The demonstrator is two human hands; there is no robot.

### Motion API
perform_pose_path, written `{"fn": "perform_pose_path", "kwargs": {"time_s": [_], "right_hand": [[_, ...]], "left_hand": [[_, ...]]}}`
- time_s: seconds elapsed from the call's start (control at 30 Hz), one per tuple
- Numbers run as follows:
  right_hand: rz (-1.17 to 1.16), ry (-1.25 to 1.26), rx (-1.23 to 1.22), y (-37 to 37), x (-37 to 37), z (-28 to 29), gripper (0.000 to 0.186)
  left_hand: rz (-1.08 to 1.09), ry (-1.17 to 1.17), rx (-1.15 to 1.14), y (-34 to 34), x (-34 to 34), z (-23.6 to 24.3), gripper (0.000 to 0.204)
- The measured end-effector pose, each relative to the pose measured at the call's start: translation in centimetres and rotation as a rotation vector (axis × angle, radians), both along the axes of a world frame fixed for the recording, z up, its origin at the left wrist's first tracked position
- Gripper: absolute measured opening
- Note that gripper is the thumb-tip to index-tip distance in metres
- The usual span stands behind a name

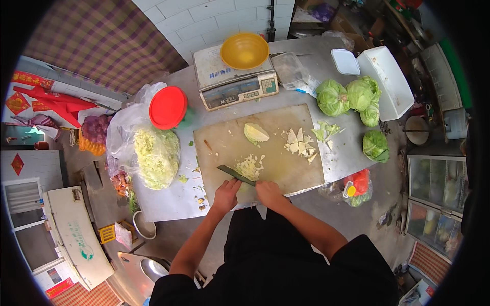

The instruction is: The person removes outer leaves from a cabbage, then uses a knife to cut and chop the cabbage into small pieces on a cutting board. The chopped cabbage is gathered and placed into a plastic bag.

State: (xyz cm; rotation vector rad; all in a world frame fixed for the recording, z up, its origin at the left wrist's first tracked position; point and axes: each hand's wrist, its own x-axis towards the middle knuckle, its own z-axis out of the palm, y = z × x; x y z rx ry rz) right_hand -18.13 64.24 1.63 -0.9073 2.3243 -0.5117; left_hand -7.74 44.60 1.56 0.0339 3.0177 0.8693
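Observation:
My right hand [269, 194] is closed round the handle end of a kitchen knife [235, 173], whose dark blade slants up to the left over the cutting board [286, 120]. Close against the blade's near side, my left hand [227, 194] has its fingers bent together; whatever they hold is hidden. Just beyond the blade lies a small heap of shredded cabbage [250, 167]. Farther up the board sits a cabbage wedge [255, 133], cut face showing. Chopped pale core pieces [300, 145] are scattered on the board's right side.
A clear bag of shredded cabbage [155, 158] and a red-lidded tub [168, 107] stand left. Behind the board is a scale [237, 86] bearing a yellow bowl [245, 51]. Whole cabbages [333, 97], a loose one [375, 146] and a white foam box [385, 81] are right.

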Motion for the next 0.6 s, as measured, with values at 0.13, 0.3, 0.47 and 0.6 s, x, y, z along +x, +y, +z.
{"fn": "perform_pose_path", "kwargs": {"time_s": [0.13,0.3,0.47,0.6], "right_hand": [[0.047,0.056,-0.038,2.5,0.2,2.0,0.013],[0.084,0.041,-0.044,2.1,-0.4,-0.1,0.012],[0.155,0.011,-0.074,1.6,-1.9,3.2,0.014],[0.119,-0.026,-0.084,1.3,-1.6,0.7,0.012]], "left_hand": [[-0.165,-0.183,-0.125,-0.4,-0.2,1.8,0.053],[-0.232,-0.344,-0.192,-0.8,-1.5,1.3,0.049],[-0.258,-0.342,-0.17,-2.6,-0.6,-0.4,0.059],[-0.288,-0.349,-0.173,-2.5,-0.6,-0.5,0.069]]}}
